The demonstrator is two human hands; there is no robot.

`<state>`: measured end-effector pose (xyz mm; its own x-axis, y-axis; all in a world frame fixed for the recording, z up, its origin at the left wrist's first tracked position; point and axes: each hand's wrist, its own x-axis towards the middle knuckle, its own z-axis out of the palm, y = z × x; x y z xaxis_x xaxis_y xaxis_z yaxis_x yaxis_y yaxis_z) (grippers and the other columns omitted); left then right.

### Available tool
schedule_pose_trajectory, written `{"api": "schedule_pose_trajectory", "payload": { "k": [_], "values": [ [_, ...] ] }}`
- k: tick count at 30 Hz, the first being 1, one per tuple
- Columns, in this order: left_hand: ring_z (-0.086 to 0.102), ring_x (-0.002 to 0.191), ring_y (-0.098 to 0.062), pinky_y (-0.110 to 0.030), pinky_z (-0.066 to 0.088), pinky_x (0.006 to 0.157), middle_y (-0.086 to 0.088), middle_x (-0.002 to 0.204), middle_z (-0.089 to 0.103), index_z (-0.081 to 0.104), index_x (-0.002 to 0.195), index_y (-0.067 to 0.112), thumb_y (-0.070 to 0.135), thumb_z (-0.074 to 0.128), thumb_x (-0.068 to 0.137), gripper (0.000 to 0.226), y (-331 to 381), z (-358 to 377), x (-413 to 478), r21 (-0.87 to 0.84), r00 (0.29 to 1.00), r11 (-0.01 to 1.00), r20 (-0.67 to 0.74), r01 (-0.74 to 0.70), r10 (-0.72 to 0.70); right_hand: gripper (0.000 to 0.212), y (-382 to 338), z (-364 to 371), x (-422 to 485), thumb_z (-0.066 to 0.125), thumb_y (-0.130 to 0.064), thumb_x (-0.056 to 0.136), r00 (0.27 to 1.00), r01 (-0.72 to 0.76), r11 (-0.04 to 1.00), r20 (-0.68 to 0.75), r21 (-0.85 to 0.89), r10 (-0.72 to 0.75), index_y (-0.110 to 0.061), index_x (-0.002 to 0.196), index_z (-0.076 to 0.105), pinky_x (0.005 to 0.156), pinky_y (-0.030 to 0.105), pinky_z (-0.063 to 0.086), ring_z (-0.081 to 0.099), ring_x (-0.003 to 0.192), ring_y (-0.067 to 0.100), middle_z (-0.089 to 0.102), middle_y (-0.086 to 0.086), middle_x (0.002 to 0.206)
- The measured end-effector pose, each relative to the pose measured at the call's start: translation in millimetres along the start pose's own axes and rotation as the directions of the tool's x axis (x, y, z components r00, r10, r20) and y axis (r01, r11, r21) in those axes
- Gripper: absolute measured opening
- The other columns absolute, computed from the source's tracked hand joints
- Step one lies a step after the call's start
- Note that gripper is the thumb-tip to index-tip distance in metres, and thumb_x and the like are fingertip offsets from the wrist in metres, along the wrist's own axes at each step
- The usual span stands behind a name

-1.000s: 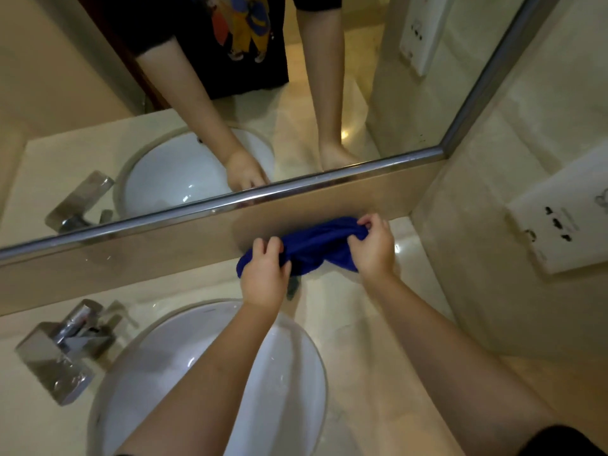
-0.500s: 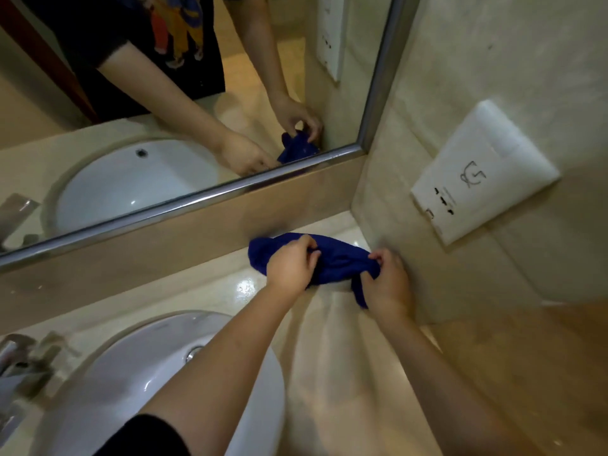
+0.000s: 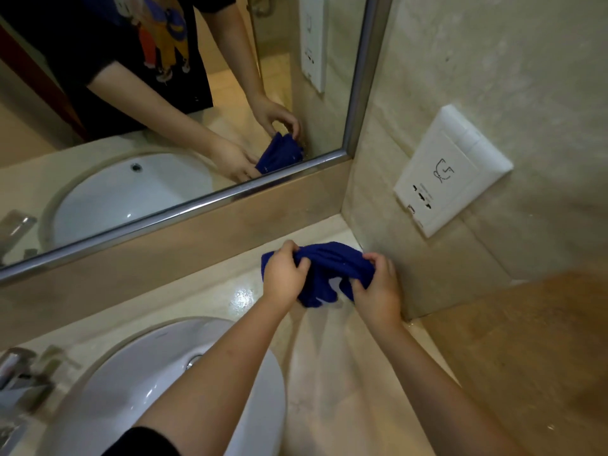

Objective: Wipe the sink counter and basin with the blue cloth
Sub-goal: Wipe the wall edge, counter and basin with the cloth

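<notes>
The blue cloth [image 3: 332, 266] is bunched up over the beige counter [image 3: 332, 366], in the back right corner by the wall. My left hand [image 3: 284, 274] grips its left part with curled fingers. My right hand [image 3: 376, 291] pinches its right part. Part of the cloth hangs down between the two hands. The white oval basin [image 3: 131, 383] lies at the lower left, partly hidden by my left forearm.
A chrome faucet [image 3: 16, 380] stands at the left edge. The mirror [image 3: 158, 103] with a metal frame runs along the back above a low backsplash. A white socket panel [image 3: 450, 172] sits on the right wall. Floor shows at the lower right.
Both hands carried the cloth rightward into the counter's corner and drew closer together, bunching it. The view turned right, so the basin and faucet slid left.
</notes>
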<state>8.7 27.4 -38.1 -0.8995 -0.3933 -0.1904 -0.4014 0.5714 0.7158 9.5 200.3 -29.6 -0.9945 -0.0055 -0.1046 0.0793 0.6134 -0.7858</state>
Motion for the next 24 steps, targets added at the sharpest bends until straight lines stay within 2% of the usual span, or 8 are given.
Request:
{"api": "schedule_pose_trajectory", "payload": {
  "k": [4,7,9,12,14,17,19,24],
  "values": [
    [0.065,0.074,-0.024,-0.042,0.055,0.072,0.000,0.079,0.062,0.051,0.085,0.018,0.018,0.060,0.085,0.008,25.5,-15.0,15.2,-0.369,0.947,0.919,-0.220,0.142,-0.235,0.045,5.9,5.2,-11.5,0.071,-0.013,0.083,0.994,0.104,0.989,0.046,-0.107,-0.100,-0.016,0.124,0.052,0.082,0.013,0.034,0.048,0.109,0.010,0.048,-0.002,0.124],
    [0.058,0.070,-0.012,-0.030,0.046,0.067,0.007,0.075,0.056,0.054,0.091,0.013,0.014,0.059,0.087,0.007,41.3,-18.2,25.1,-0.429,0.901,0.890,-0.312,0.151,-0.303,0.035,11.4,10.7,-11.2,0.067,-0.010,0.085,0.994,0.111,0.989,0.031,-0.099,-0.109,-0.016,0.118,0.057,0.084,0.019,0.038,0.052,0.108,0.015,0.050,-0.002,0.117],
    [0.052,0.066,-0.001,-0.022,0.039,0.068,0.012,0.074,0.053,0.056,0.094,0.012,0.010,0.059,0.088,0.008,48.0,-11.4,29.5,-0.409,0.915,0.904,-0.303,0.126,-0.265,0.029,11.9,13.2,-5.2,0.064,-0.009,0.086,0.993,0.107,0.991,0.051,-0.081,-0.104,-0.017,0.113,0.058,0.085,0.024,0.040,0.053,0.106,0.017,0.048,-0.006,0.112],
    [0.051,0.067,0.006,-0.013,0.039,0.067,0.015,0.075,0.055,0.059,0.097,0.011,0.008,0.059,0.087,0.010,58.9,7.5,39.2,-0.446,0.942,0.889,-0.241,0.105,-0.232,0.023,5.5,10.6,9.0,0.059,-0.010,0.091,0.991,0.067,0.997,0.114,-0.029,-0.064,-0.022,0.110,0.058,0.080,0.011,0.034,0.049,0.103,0.007,0.046,-0.012,0.110],
    [0.052,0.070,0.009,-0.008,0.041,0.071,0.015,0.079,0.057,0.061,0.102,0.011,0.009,0.059,0.088,0.014,75.4,17.9,46.3,-0.504,0.960,0.859,-0.184,0.094,-0.213,0.019,4.8,8.2,17.3,0.056,-0.011,0.093,0.987,0.030,0.999,0.155,-0.014,-0.027,-0.024,0.107,0.058,0.079,0.011,0.035,0.049,0.100,0.004,0.049,-0.012,0.111],
    [0.058,0.082,0.004,-0.018,0.046,0.086,0.007,0.092,0.064,0.062,0.103,0.012,0.007,0.058,0.089,0.015,105.2,27.0,52.4,-0.572,0.989,0.819,-0.089,0.049,-0.122,0.019,11.9,7.4,19.9,0.055,-0.011,0.093,0.984,-0.020,1.000,0.174,-0.014,0.022,-0.023,0.107,0.060,0.092,0.027,0.044,0.054,0.104,0.008,0.052,-0.011,0.109],
    [0.065,0.095,-0.012,-0.027,0.050,0.092,-0.004,0.100,0.069,0.063,0.100,0.012,0.006,0.059,0.089,0.013,117.0,30.5,53.3,-0.645,0.990,0.763,-0.077,0.038,-0.114,0.019,21.1,7.6,19.9,0.055,-0.009,0.092,0.986,-0.039,0.999,0.163,-0.001,0.038,-0.018,0.107,0.062,0.095,0.034,0.046,0.057,0.103,0.013,0.057,-0.005,0.109],
    [0.066,0.102,-0.021,-0.040,0.051,0.097,-0.013,0.104,0.071,0.066,0.101,0.007,0.003,0.060,0.090,0.013,133.5,11.8,46.3,-0.781,0.989,0.623,-0.119,-0.038,-0.090,0.023,28.7,5.2,23.7,0.054,-0.002,0.089,0.986,-0.069,0.995,0.154,0.077,0.057,-0.018,0.101,0.064,0.094,0.030,0.048,0.061,0.100,0.015,0.062,-0.004,0.101]
  ]
}}
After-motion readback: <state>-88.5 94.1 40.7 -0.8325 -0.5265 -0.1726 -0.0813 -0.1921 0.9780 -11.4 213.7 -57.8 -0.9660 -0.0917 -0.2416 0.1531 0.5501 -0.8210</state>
